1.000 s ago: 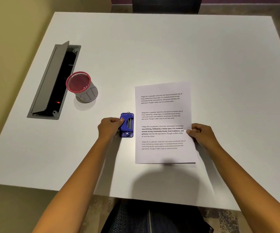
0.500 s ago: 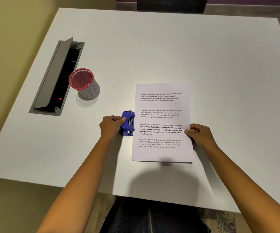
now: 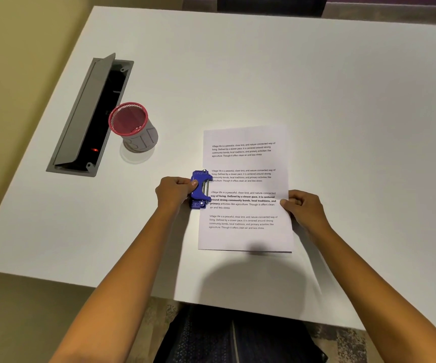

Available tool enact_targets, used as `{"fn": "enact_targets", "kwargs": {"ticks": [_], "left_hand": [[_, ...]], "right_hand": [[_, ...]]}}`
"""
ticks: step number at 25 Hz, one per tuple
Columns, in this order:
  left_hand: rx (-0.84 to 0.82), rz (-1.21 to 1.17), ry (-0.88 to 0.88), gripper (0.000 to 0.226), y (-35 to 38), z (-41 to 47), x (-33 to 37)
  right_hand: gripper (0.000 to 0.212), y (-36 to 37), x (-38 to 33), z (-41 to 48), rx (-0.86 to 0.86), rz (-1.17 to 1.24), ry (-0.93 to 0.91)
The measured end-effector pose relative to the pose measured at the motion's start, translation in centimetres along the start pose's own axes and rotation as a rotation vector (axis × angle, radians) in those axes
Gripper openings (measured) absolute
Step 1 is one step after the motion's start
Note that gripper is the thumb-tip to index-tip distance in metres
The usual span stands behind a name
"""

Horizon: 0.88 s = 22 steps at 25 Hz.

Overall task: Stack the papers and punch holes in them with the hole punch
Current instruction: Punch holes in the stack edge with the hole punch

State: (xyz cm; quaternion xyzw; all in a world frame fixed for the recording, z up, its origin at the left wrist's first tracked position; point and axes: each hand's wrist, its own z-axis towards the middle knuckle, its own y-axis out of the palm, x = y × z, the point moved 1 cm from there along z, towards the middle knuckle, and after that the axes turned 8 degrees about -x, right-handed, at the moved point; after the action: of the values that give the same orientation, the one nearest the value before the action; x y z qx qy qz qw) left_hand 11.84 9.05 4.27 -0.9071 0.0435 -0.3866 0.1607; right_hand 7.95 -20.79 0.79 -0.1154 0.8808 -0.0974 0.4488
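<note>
A stack of printed white papers [image 3: 245, 163] lies on the white table [image 3: 316, 74], squared up. A blue hole punch [image 3: 200, 188] sits at the middle of the stack's left edge, and that edge now reaches into its slot. My left hand [image 3: 173, 191] grips the punch from the left, thumb on its top lever. My right hand [image 3: 304, 209] pinches the right edge of the papers, thumb on top and curled fingers behind. How many sheets the stack has cannot be told.
A red mesh pen cup [image 3: 133, 127] stands left of the papers. Beyond it an open grey cable hatch [image 3: 88, 116] is set into the table. A dark chair [image 3: 269, 5] stands at the far edge. The table's near edge runs just below the papers.
The papers have slid left, so their left edge has gone from clear of the punch to inside its slot. Both hands kept their grips.
</note>
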Motion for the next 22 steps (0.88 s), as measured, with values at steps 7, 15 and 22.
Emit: {"fn": "enact_targets", "kwargs": {"ticks": [7,15,22], "left_hand": [[-0.004,-0.020,-0.022,0.023,-0.1,0.0,0.1],[-0.005,-0.040,-0.039,0.025,-0.1,-0.2,0.2],[-0.033,-0.058,-0.050,0.025,-0.3,-0.3,0.4]], "right_hand": [[0.012,0.4,0.5,-0.8,-0.006,-0.011,-0.010],[0.016,0.4,1.2,-1.7,-0.019,0.032,-0.011],[0.017,0.4,0.9,-1.7,-0.031,0.010,-0.015]]}}
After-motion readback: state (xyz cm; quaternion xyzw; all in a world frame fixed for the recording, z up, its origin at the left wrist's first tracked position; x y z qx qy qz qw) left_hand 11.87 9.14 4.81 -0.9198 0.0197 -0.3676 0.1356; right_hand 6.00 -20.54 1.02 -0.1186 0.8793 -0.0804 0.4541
